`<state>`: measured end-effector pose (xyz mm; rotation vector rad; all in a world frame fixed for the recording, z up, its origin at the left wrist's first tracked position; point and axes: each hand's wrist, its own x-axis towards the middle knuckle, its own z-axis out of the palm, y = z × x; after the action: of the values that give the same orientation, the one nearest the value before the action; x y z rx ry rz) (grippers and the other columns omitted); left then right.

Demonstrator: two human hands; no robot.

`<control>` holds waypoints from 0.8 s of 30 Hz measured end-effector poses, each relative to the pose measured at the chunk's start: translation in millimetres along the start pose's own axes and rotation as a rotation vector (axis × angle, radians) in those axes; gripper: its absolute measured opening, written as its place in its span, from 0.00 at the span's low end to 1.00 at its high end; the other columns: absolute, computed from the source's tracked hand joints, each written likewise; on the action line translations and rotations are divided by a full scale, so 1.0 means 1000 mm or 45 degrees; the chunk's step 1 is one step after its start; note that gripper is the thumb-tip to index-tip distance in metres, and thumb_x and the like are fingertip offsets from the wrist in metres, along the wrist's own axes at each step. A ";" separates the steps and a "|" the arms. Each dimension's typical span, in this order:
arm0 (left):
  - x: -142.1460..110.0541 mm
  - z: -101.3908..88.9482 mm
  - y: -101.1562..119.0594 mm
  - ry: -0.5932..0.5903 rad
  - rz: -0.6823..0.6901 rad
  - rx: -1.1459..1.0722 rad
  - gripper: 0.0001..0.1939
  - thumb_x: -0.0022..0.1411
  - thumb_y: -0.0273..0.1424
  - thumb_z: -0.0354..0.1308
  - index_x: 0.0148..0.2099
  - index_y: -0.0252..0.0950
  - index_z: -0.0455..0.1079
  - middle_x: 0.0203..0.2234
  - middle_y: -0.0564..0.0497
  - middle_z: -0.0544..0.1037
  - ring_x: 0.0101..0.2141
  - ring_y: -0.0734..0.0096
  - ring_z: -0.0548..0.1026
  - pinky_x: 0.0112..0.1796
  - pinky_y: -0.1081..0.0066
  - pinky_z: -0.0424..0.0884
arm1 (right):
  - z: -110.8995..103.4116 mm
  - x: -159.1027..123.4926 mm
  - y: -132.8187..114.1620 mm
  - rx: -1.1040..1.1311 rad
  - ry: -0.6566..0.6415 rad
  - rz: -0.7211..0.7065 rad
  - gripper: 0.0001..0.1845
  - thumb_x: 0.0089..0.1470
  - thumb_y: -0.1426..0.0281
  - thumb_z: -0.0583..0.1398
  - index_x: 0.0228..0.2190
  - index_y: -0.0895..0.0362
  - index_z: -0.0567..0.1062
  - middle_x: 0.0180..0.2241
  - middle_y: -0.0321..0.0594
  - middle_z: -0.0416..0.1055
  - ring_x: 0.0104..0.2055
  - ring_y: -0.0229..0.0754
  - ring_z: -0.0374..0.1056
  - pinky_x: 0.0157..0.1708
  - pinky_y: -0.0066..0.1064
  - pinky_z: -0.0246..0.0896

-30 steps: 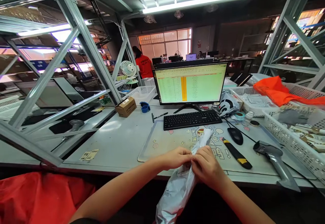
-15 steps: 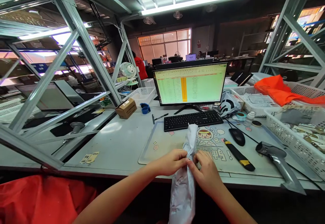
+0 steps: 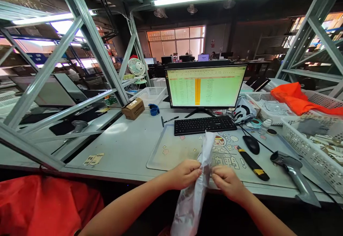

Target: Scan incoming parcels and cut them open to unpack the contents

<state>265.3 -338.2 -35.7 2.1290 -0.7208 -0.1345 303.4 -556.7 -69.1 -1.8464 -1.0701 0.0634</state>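
Clearly, the left hand has a white bag pinched between thumb and curled fingers, gripping it along its left edge. The bag slants across the desk's front edge: its narrow top end stands over the mat, and its wider lower part reaches below the desk, toward the person. Just beside the bag's right edge is the right hand, its fingers curled in and its thumb pressed against them (whether a bit of bag is caught there, I cannot tell).

Beyond the bag's tip lies the keyboard, in front of the monitor. To the right of the hands, a mouse, a black and yellow cutter and a scanner lie near one another, with a white basket farther right. Well to the left are two labels, and behind them a brown box.
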 end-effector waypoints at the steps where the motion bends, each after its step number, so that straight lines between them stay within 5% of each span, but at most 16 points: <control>1: -0.002 -0.003 0.000 0.021 -0.018 -0.009 0.23 0.70 0.47 0.41 0.27 0.39 0.52 0.23 0.56 0.59 0.28 0.72 0.59 0.32 0.70 0.57 | -0.005 -0.002 0.001 -0.038 0.061 0.001 0.26 0.65 0.58 0.46 0.18 0.53 0.51 0.18 0.32 0.53 0.22 0.36 0.52 0.26 0.32 0.45; 4: -0.005 -0.010 0.000 0.036 -0.054 -0.041 0.21 0.71 0.45 0.40 0.29 0.38 0.55 0.26 0.54 0.62 0.31 0.71 0.63 0.35 0.70 0.61 | -0.018 -0.006 -0.003 -0.094 0.125 0.057 0.24 0.66 0.59 0.48 0.19 0.54 0.59 0.20 0.33 0.59 0.25 0.38 0.57 0.28 0.32 0.48; 9: 0.001 0.000 0.005 0.043 -0.037 0.066 0.13 0.69 0.36 0.44 0.30 0.38 0.56 0.27 0.54 0.64 0.31 0.71 0.63 0.34 0.71 0.61 | -0.009 0.001 -0.027 -0.078 -0.044 0.328 0.16 0.63 0.59 0.53 0.28 0.55 0.68 0.30 0.37 0.70 0.34 0.42 0.64 0.34 0.33 0.54; 16: 0.009 0.015 0.013 0.055 0.102 0.333 0.13 0.67 0.29 0.48 0.28 0.38 0.55 0.26 0.54 0.67 0.29 0.72 0.63 0.33 0.71 0.60 | 0.001 0.010 -0.025 -0.202 -0.054 0.344 0.11 0.52 0.69 0.50 0.20 0.55 0.59 0.21 0.33 0.63 0.26 0.38 0.57 0.28 0.31 0.43; 24: 0.017 0.036 -0.011 0.086 0.231 0.301 0.12 0.62 0.26 0.48 0.28 0.39 0.51 0.26 0.53 0.66 0.29 0.71 0.64 0.34 0.71 0.63 | 0.002 0.004 -0.009 -0.270 0.072 0.330 0.13 0.46 0.67 0.51 0.17 0.54 0.51 0.17 0.31 0.52 0.23 0.35 0.49 0.26 0.32 0.38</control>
<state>272.0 -367.8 -63.5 2.2647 -0.9228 0.1253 298.7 -550.9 -62.0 -2.1584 -0.8188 0.0513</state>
